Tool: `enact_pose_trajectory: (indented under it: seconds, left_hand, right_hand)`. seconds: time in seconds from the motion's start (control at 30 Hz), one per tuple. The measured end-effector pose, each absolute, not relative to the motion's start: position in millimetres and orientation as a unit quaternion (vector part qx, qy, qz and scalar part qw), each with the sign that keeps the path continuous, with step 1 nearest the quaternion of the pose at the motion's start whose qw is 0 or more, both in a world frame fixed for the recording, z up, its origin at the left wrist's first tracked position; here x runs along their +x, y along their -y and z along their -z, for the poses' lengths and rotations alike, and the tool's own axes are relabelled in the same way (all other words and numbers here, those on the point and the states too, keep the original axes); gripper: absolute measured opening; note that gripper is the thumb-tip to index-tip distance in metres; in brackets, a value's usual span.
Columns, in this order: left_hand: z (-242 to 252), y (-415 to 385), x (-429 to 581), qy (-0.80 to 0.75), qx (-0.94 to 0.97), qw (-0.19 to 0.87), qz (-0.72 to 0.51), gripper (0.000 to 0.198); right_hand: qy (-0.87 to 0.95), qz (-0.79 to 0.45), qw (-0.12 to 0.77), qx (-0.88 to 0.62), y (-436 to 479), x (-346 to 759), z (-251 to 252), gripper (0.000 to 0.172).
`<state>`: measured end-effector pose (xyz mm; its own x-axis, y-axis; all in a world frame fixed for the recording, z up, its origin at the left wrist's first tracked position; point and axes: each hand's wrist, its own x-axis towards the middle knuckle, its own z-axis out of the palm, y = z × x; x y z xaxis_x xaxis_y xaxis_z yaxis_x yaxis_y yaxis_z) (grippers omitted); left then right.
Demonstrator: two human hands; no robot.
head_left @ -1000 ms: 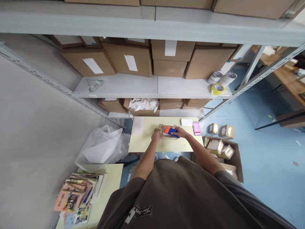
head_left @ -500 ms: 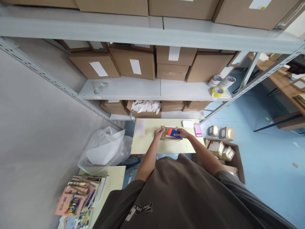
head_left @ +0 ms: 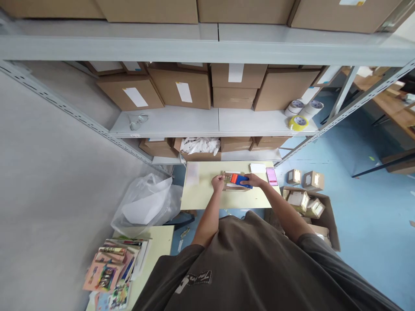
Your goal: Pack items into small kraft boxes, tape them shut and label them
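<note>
A small cardboard box (head_left: 228, 187) with a white label lies on the pale yellow table (head_left: 201, 199). Across its top sits a blue and orange tape dispenser (head_left: 243, 180), gripped at its right end by my right hand (head_left: 254, 180). My left hand (head_left: 218, 183) is closed at the box's left edge. Whatever its fingers pinch is too small to make out. Behind my right hand lie a white card (head_left: 257, 168) and a phone with a pink screen (head_left: 271, 176).
Ahead rises a metal shelf (head_left: 168, 122) with cardboard boxes and tape rolls (head_left: 298, 123). At right, an open carton (head_left: 330, 216) holds small parcels. Plastic bags (head_left: 145, 203) and a stack of books (head_left: 105, 274) are at left. A grey wall borders the left side.
My left hand has curled into a tighter grip at the box's left edge. The tape dispenser stays over the box in my right hand. The whole view has shifted slightly.
</note>
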<state>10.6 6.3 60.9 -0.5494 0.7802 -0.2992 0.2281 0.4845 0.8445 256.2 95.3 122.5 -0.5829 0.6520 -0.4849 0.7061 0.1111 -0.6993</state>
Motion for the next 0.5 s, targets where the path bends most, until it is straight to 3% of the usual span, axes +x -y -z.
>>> enact_pose_trajectory:
  seconds: [0.27, 0.5]
  left_hand:
    - [-64, 9, -30, -0.828, 0.301, 0.286, -0.377, 0.021]
    - [-47, 12, -56, -0.838, 0.304, 0.320, -0.321, 0.027]
  right_hand:
    - [-0.748, 0.451, 0.079, 0.481, -102, 285, -128, 0.062]
    - [-0.738, 0.430, 0.103, 0.509, -110, 297, -127, 0.059]
